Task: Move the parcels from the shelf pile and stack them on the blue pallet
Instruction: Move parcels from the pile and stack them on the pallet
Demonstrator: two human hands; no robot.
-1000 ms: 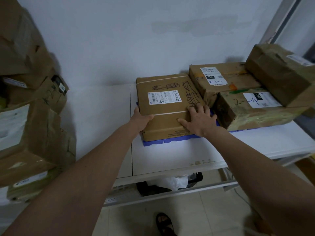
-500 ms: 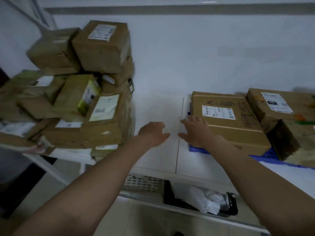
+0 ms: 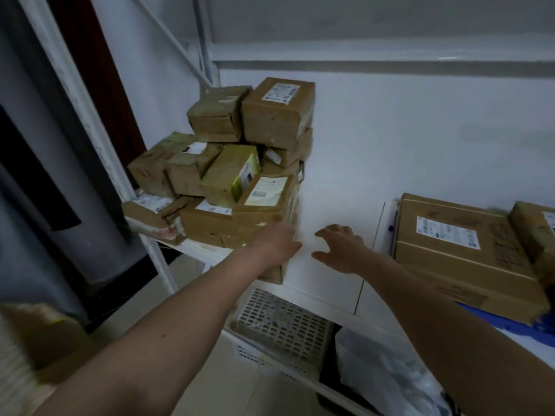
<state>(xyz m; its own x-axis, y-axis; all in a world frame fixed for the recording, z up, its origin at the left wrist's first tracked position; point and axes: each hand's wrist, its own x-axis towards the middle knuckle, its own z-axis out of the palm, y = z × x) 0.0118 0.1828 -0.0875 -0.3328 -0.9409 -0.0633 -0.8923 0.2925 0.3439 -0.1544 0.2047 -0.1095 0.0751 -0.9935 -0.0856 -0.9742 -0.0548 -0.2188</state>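
A pile of brown cardboard parcels [image 3: 240, 175] sits on the left end of the white shelf [image 3: 330, 265]. My left hand [image 3: 277, 246] is at the pile's lower right corner, in front of a labelled parcel [image 3: 264, 205]; it is blurred and holds nothing I can make out. My right hand [image 3: 341, 249] hovers over the bare shelf, fingers spread, empty. At the right, a large flat parcel [image 3: 459, 250] lies on the blue pallet [image 3: 510, 322], with another parcel [image 3: 537, 226] beside it at the frame edge.
A white perforated crate [image 3: 279, 322] and a plastic bag [image 3: 381, 370] sit on the lower shelf. White rack posts [image 3: 90, 115] rise at the left beside a dark door. A blurred parcel [image 3: 30, 340] shows at the lower left corner.
Both hands left the flat parcel on the pallet and moved left across the shelf toward the pile. The view swung left, bringing the whole pile into sight.
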